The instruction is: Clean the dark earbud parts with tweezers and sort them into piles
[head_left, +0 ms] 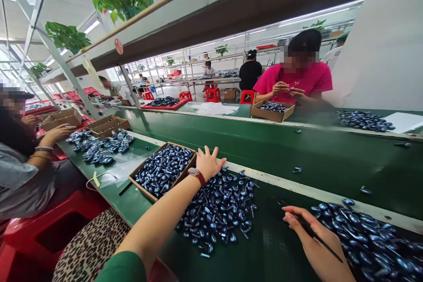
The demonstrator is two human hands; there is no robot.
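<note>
My left hand (209, 164), with a watch on the wrist, reaches over the far edge of a pile of dark blue earbud shells (220, 211). Its fingers are spread, and nothing shows in its grasp. Beside it stands a cardboard box (152, 197) full of the same shells. My right hand (319, 246) is closed on dark tweezers (306, 224), whose tips point left above the green work surface. A second heap of earbud shells (366, 238) lies just to the right of that hand.
A green conveyor belt (231, 141) carrying a few loose shells runs behind a pale rail (280, 186). Left are bagged parts (105, 145) and a seated co-worker (20, 154). Across the belt, a person in pink (297, 77) works near a box (272, 113). A shelf (185, 13) hangs overhead.
</note>
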